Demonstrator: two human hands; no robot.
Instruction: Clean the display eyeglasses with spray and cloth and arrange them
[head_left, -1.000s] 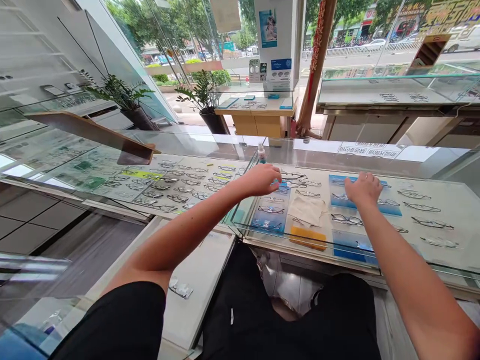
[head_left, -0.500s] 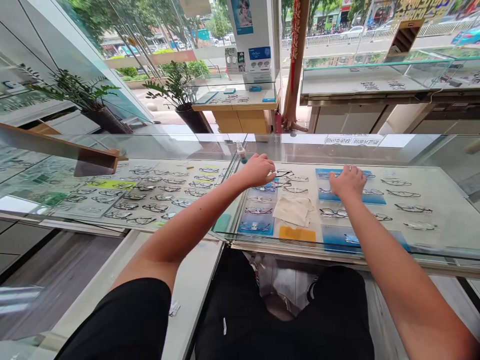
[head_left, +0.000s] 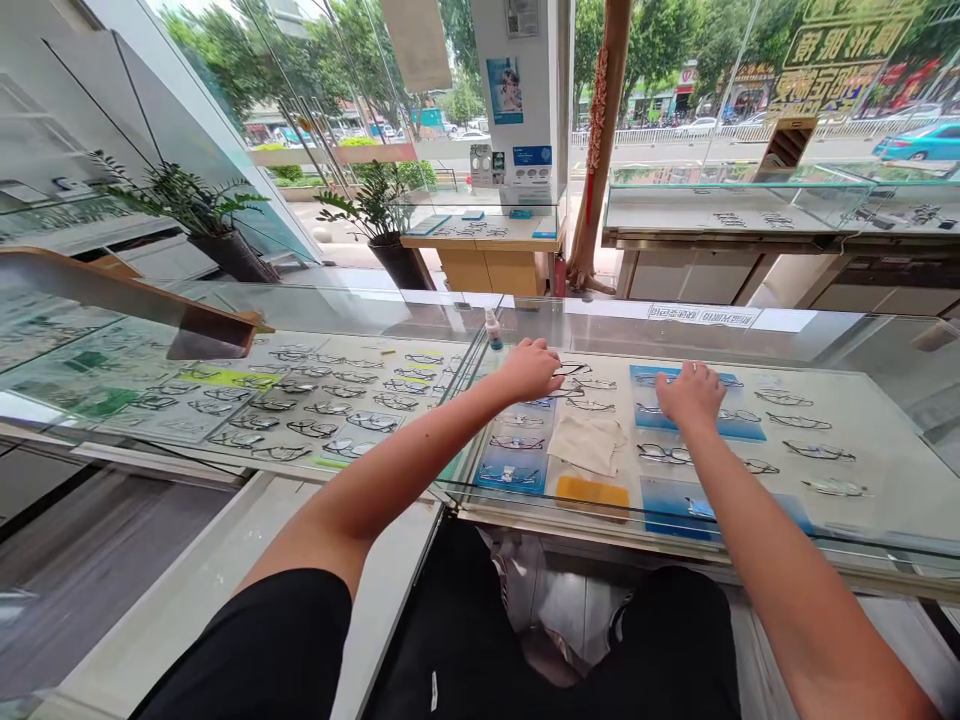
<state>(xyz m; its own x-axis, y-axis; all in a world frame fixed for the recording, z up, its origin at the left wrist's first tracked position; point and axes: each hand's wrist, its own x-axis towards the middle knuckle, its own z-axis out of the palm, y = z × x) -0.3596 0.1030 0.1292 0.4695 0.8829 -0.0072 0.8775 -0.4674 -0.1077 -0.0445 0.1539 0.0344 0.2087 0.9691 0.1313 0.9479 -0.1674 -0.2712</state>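
Both my arms reach into a glass display case that holds rows of eyeglasses. My left hand is curled at the back of the shelf, its fingertips pinched on a dark-framed pair of glasses. My right hand rests on a blue mat with its fingers spread, next to other frames. Between my hands lie a beige cloth and a yellow pad.
A small spray bottle stands behind my left hand. The adjoining case on the left holds several more frames and a wooden stand. Potted plants, further counters and street windows lie beyond.
The camera swayed left and tilted back up. My left hand shifted slightly right onto the dark frames; my right hand stayed on the blue mat.
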